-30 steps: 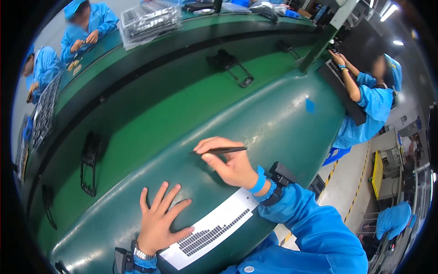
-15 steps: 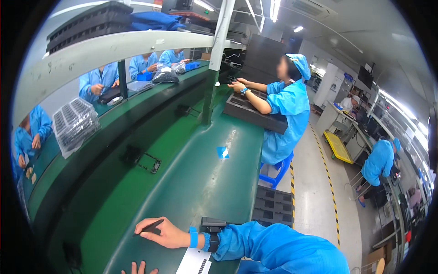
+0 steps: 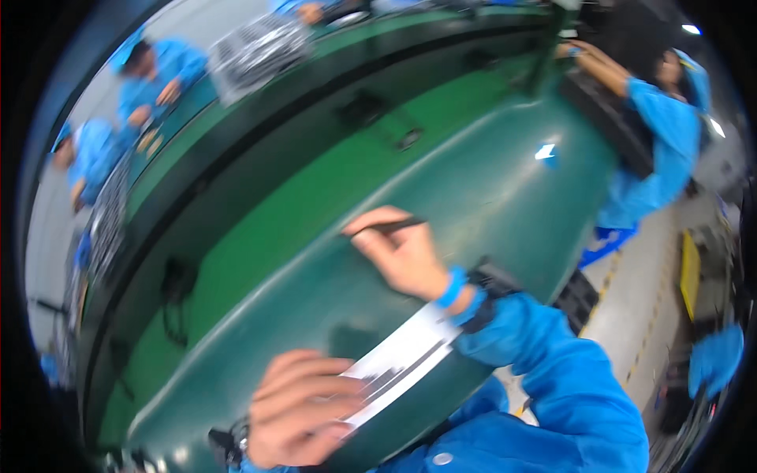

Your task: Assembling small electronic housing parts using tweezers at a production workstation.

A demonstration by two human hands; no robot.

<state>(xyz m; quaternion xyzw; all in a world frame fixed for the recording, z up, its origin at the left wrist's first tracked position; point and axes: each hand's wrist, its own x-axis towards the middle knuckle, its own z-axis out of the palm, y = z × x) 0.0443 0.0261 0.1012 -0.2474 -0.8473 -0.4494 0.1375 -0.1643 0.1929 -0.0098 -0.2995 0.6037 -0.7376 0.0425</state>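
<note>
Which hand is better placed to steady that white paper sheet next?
Probably your left hand: it overlaps the white paper sheet in view and looks empty; your right hand holds a slim black tool.

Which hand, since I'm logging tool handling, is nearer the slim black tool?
Right. The right hand holds the slim black tool; the left hand is apart from it, lower and leftward in view, over one end of the white printed sheet.
</note>
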